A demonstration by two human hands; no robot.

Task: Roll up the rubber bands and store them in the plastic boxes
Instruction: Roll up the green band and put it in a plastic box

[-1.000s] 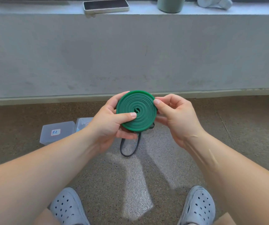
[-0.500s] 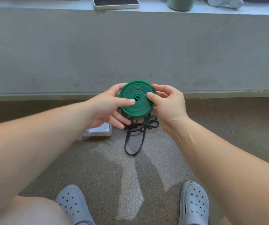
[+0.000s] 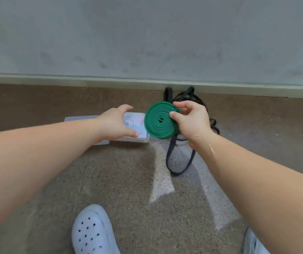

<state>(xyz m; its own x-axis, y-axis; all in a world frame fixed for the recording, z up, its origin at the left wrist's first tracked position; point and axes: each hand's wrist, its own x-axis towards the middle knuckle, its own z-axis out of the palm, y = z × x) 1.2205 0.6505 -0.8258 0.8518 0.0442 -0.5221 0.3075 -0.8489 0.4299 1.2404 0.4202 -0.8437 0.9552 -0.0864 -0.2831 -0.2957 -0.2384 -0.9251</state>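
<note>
I see the right hand [image 3: 192, 125] pinching the green rolled-up rubber band coil [image 3: 158, 123] by its edge, just beside the clear lidded plastic box [image 3: 141, 138] on the speckled floor [image 3: 128, 180]. The left hand [image 3: 115, 123] spreads open-fingered over that box. Loose black rubber bands [image 3: 168, 158] lie near the wall.

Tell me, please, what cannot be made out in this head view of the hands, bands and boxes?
Head view: the clear plastic box with a printed label; the left hand covers it, so lid state and contact are unclear; print too small.
A second clear plastic box: mostly behind the left forearm.
Tangled black rubber bands: count hidden by the right hand and its green rolled rubber band.
</note>
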